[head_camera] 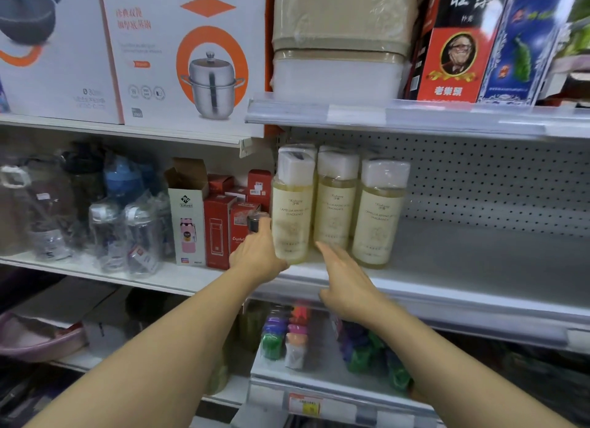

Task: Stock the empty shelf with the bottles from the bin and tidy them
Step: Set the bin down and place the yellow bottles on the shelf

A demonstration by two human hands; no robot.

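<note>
Grey metal shelf [479,268] bare toward 3 o'clock, three pale yellow white-capped plastic bottles [335,201] at its left edge, left hand [255,255] gripping the leftmost, right hand [344,280] loose, fingers extended.

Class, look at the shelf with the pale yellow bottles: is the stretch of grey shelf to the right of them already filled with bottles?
No, the grey metal shelf is bare to the right of the three pale yellow, white-capped bottles, which stand at its left end.

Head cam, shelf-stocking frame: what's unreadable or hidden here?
- Bin: not in the head view at all, so the bottles left can't be counted.
- Back row of bottles: only caps show, hidden by the front bottles.
- Left hand fingers: hidden behind the leftmost bottle.
- Bottle labels: small print blurred.
- Price tag: too small to read.
</note>
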